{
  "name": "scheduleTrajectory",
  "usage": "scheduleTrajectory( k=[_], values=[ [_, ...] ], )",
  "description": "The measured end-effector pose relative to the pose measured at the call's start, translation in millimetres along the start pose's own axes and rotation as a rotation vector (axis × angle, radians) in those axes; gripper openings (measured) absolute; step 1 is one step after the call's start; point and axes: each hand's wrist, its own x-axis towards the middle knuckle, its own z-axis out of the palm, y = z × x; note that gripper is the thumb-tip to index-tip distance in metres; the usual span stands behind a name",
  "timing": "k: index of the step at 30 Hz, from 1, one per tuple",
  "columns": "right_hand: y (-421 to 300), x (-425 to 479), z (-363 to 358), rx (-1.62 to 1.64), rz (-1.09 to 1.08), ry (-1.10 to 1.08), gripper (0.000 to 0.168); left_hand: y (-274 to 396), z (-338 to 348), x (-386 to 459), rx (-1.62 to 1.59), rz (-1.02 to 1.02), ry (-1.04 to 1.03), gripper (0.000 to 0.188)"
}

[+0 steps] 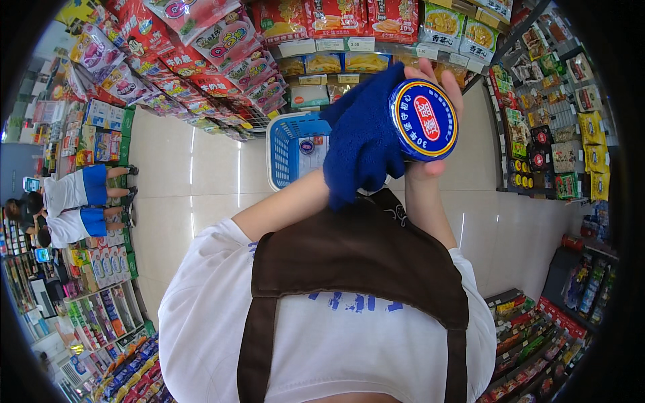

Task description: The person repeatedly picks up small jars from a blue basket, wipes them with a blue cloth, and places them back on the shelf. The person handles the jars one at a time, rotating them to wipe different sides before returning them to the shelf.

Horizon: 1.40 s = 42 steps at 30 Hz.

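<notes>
A jar or tin with a round blue lid (424,121), edged in yellow and bearing writing, is held up before me with its lid facing the camera. My right hand (439,88) grips it, fingers past the far edge and thumb at the near edge. A blue cloth (365,131) lies against the lid's left side and covers most of my left hand (370,146), so its fingers are hidden. Below and to the left stands a blue plastic basket with a white rim (272,151); inside it are a small round blue-lidded item (306,146) and a pale sheet (308,163).
Shelves of bagged snacks (335,20) with price tags rise in front. Hanging candy bags (211,60) crowd the front left. Another product rack (554,121) stands at the right. Several people (75,201) are by the shelves at the far left.
</notes>
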Motion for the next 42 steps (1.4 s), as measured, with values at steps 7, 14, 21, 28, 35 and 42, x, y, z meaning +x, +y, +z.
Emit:
scheduleTrajectory(
  k=[7, 14, 21, 28, 35, 42],
  values=[
    [-9, 13, -5, -0.518, -0.066, -0.092, 0.075, 34, -14, 25, 0.336, 0.354, 0.083, 0.034],
    [-19, 12, 13, -0.184, 0.063, 0.016, 0.082, 29, -1, 5, 0.352, 0.005, 0.227, 0.035],
    [-15, 18, 11, 0.804, 0.203, -0.102, 0.079, 8, 13, -18, 0.078, 0.014, -0.008, 0.037],
    [-8, 11, 4, 1.163, 0.352, -0.057, 0.083, 5, 11, -17, 0.02, 0.012, -0.072, 0.039],
    [-5, 9, 1, 1.175, 0.4, -0.114, 0.087, 1, 10, -23, 0.023, 0.007, -0.097, 0.041],
    [-35, 21, 8, 0.382, 0.255, 0.049, 0.084, 2, 11, -24, 0.017, -0.008, -0.108, 0.044]
  ],
)
